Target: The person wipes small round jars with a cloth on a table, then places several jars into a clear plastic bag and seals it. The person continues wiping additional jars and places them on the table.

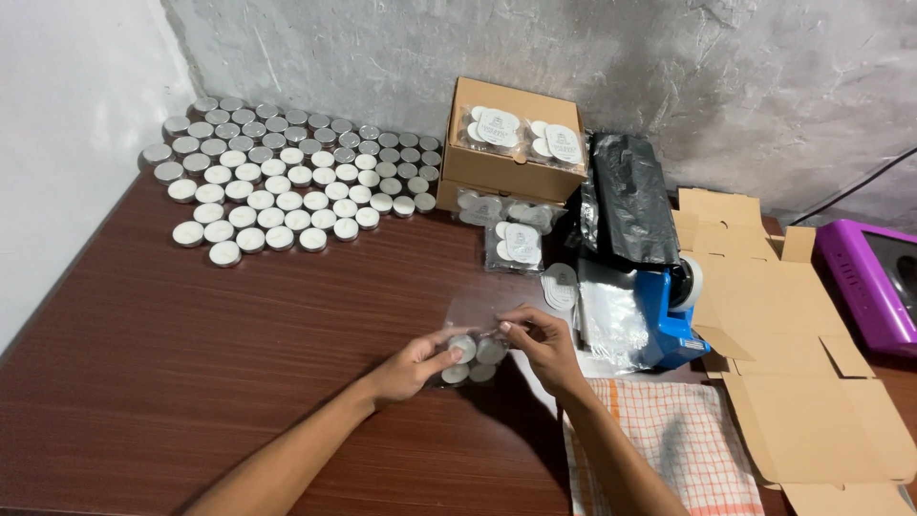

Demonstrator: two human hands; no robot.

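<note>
Fingers [441, 357] of left hand [409, 368] pinch clear bag [470, 346] of candles [475, 352] at 9 o'clock; right hand [543, 342] grips its top at 3, both equally near.

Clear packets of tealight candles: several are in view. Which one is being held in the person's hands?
The clear packet low on the table, between the left hand and right hand. The other packets lie untouched on and beside the brown box.
</note>
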